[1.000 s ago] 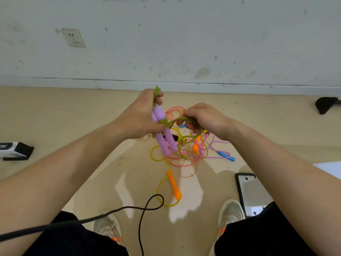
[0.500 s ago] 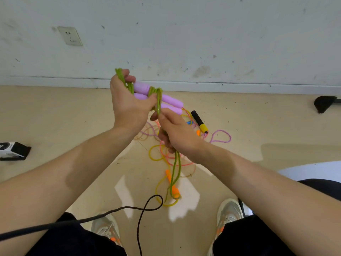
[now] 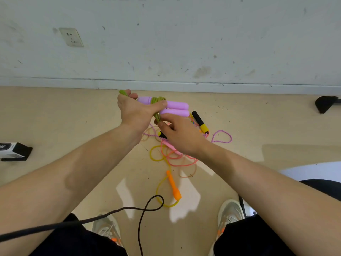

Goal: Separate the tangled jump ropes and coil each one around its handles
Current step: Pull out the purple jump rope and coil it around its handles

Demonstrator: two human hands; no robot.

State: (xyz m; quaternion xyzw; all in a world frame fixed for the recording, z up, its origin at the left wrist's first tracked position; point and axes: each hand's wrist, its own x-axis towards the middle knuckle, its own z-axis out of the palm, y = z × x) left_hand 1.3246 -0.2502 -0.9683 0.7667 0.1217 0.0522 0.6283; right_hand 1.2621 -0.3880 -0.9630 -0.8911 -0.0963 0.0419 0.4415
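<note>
green rope [image 3: 156, 99] nearly wound on purple handles [image 3: 178, 105], left hand [image 3: 136, 112] gripping them, right hand [image 3: 181, 134] pinching the rope; floor tangle [image 3: 170, 156] left to sort.

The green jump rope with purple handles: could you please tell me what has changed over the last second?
The left hand turned the purple foam handles from hanging downward to lying sideways, pointing right. The right hand wound the hanging green cord round their middle; no slack hangs now, and its fingers pinch the wraps. The left hand kept its grip. The orange plastic handle stayed on the beige floor.
</note>
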